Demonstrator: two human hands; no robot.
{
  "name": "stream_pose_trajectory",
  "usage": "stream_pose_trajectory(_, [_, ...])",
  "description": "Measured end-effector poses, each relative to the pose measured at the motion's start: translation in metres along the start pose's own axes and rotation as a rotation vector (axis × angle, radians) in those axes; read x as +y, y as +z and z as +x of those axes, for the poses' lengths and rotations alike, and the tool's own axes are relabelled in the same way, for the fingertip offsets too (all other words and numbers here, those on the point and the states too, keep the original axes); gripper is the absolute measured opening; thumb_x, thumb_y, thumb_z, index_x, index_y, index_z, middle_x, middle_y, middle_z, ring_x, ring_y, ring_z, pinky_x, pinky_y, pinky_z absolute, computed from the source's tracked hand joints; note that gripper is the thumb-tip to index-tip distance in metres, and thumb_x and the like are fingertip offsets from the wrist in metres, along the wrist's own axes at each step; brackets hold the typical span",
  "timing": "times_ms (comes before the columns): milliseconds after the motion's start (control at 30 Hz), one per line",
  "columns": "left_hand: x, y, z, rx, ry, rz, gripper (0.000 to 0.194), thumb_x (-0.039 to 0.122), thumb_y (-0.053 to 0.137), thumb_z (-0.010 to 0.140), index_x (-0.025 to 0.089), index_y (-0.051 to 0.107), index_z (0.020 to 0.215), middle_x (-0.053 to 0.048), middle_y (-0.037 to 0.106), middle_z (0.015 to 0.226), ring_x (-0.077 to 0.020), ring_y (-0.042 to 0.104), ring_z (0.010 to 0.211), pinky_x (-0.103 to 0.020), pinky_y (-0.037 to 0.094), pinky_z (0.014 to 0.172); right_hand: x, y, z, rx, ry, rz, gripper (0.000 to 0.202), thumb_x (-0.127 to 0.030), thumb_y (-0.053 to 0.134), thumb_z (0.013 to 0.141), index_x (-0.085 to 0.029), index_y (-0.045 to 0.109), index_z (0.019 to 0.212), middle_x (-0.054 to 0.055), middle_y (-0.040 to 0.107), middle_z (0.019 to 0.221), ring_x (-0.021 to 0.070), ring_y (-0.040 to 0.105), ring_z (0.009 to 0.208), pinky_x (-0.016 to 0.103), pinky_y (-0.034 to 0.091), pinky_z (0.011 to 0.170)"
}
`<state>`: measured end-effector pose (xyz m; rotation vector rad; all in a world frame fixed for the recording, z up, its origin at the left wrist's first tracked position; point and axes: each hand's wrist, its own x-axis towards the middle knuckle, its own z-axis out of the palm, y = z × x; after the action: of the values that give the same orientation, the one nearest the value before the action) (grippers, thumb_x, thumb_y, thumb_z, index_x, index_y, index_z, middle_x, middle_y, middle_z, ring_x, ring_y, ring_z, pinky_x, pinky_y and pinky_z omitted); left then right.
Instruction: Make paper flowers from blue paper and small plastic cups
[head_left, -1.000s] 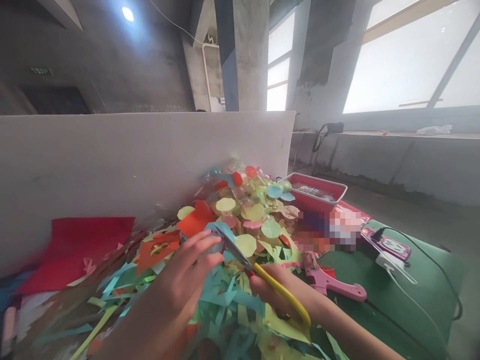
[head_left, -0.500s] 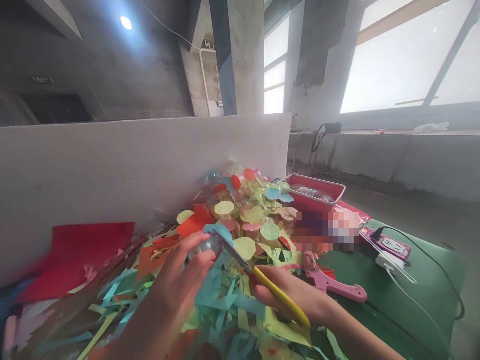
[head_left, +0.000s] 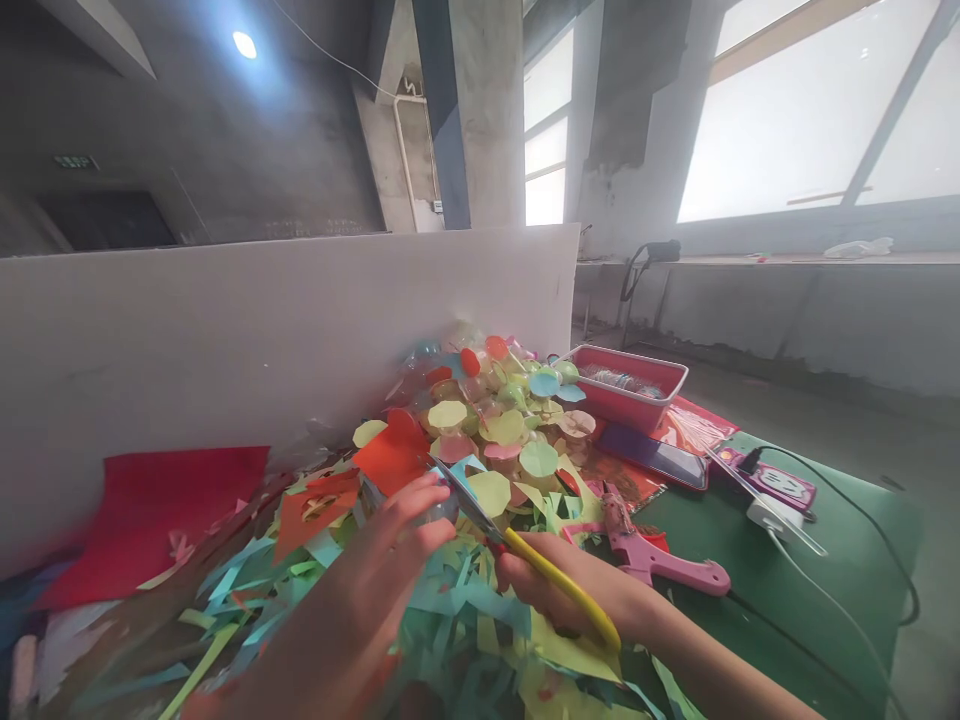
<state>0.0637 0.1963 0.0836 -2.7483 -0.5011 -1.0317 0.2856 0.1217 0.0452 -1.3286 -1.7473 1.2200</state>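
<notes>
In the middle of the head view, my left hand point(head_left: 375, 570) has its fingers curled round a small clear plastic piece point(head_left: 441, 503), partly hidden by the fingers. My right hand point(head_left: 559, 580) is closed on yellow-handled scissors point(head_left: 566, 592), whose blades point up and left. The blades lie across a bit of light blue paper point(head_left: 469, 467) just above the clear piece. Under both hands lies a heap of blue, green and yellow paper scraps point(head_left: 469, 610). Beyond them is a pile of clear round pieces with coloured paper discs point(head_left: 504, 428).
At the right are a pink basket point(head_left: 626, 400), a phone point(head_left: 652, 457), a pink glue gun point(head_left: 675, 570) and a power strip point(head_left: 780, 484) with cables. Red sheets point(head_left: 165, 505) lie at the left. A white board point(head_left: 285, 340) stands behind.
My left hand has moved slightly right with the clear piece, closer to the scissors. Less of the blue paper shows at the blades. The view has shifted a little.
</notes>
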Motion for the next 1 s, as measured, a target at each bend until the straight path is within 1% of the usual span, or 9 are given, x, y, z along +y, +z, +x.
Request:
stream_pose_trajectory(133, [-0.0032, -0.0036, -0.0004, -0.012, 0.028, -0.003, 0.033, -0.003, 0.039, 0.090, 0.023, 0.055, 0.103, -0.004, 0.062, 0.123, -0.0171, 0.051, 0.130, -0.030, 0.048, 0.104, 0.0031, -0.0003, 0.0023, 0.019, 0.000, 0.022, 0.050, -0.068, 0.045, 0.089, -0.020, 0.042, 0.076, -0.006, 0.037, 0.065, 0.0078, 0.034, 0.056, 0.020, 0.028, 0.049])
stream_pose_trajectory(267, [-0.0045, -0.0069, 0.0020, 0.015, 0.034, 0.040, 0.034, -0.003, 0.038, 0.090, 0.024, 0.056, 0.103, -0.003, 0.064, 0.123, -0.0184, 0.051, 0.130, -0.034, 0.049, 0.104, 0.0084, -0.0007, 0.0054, 0.071, -0.028, 0.004, 0.049, -0.064, 0.051, 0.088, -0.020, 0.038, 0.070, -0.006, 0.035, 0.065, 0.0074, 0.029, 0.056, 0.021, 0.025, 0.048])
stream_pose_trajectory(500, [-0.0082, -0.0072, -0.0012, -0.007, 0.033, 0.053, 0.038, -0.002, 0.038, 0.089, 0.024, 0.058, 0.108, -0.003, 0.065, 0.125, -0.0206, 0.050, 0.131, -0.035, 0.051, 0.102, 0.0061, 0.0005, 0.0068, 0.107, 0.011, 0.005, 0.055, -0.067, 0.054, 0.084, -0.020, 0.035, 0.064, -0.007, 0.030, 0.060, 0.0075, 0.023, 0.054, 0.023, 0.019, 0.047])
stream_pose_trajectory(600, [-0.0093, -0.0073, -0.0024, -0.004, 0.027, 0.057, 0.039, -0.004, 0.036, 0.089, 0.023, 0.057, 0.108, -0.004, 0.065, 0.124, -0.0199, 0.048, 0.132, -0.035, 0.050, 0.102, 0.0037, -0.0001, 0.0068, 0.125, 0.027, 0.022, 0.056, -0.070, 0.053, 0.083, -0.020, 0.034, 0.064, -0.007, 0.029, 0.060, 0.0076, 0.022, 0.055, 0.023, 0.018, 0.046])
stream_pose_trajectory(700, [-0.0096, -0.0081, -0.0022, 0.005, 0.024, 0.058, 0.041, -0.007, 0.036, 0.088, 0.023, 0.056, 0.108, -0.004, 0.064, 0.123, -0.0191, 0.045, 0.134, -0.036, 0.047, 0.104, 0.0025, -0.0027, 0.0053, 0.126, -0.025, 0.035, 0.055, -0.071, 0.050, 0.084, -0.020, 0.037, 0.069, -0.006, 0.031, 0.065, 0.0084, 0.025, 0.058, 0.023, 0.021, 0.049])
stream_pose_trajectory(800, [-0.0094, -0.0092, -0.0016, 0.001, 0.031, 0.065, 0.041, -0.007, 0.036, 0.088, 0.023, 0.056, 0.107, -0.003, 0.065, 0.122, -0.0200, 0.045, 0.134, -0.037, 0.047, 0.104, 0.0020, -0.0054, 0.0013, 0.092, -0.084, -0.001, 0.052, -0.071, 0.044, 0.087, -0.019, 0.044, 0.084, -0.004, 0.040, 0.075, 0.0113, 0.034, 0.067, 0.023, 0.031, 0.058])
stream_pose_trajectory(867, [-0.0088, -0.0095, -0.0011, -0.012, 0.035, 0.079, 0.041, -0.006, 0.036, 0.087, 0.023, 0.057, 0.105, -0.003, 0.065, 0.121, -0.0204, 0.046, 0.133, -0.036, 0.048, 0.101, 0.0020, -0.0060, -0.0014, 0.064, -0.070, -0.037, 0.051, -0.070, 0.041, 0.089, -0.020, 0.044, 0.091, -0.002, 0.044, 0.082, 0.0131, 0.038, 0.072, 0.025, 0.034, 0.064])
stream_pose_trajectory(1000, [-0.0066, -0.0084, 0.0004, -0.024, 0.058, 0.085, 0.044, -0.008, 0.033, 0.085, 0.023, 0.058, 0.103, -0.003, 0.067, 0.118, -0.0192, 0.050, 0.129, -0.033, 0.050, 0.098, 0.0018, -0.0049, -0.0027, 0.040, -0.033, -0.090, 0.049, -0.069, 0.040, 0.090, -0.020, 0.043, 0.092, -0.002, 0.044, 0.082, 0.0138, 0.040, 0.072, 0.026, 0.034, 0.064])
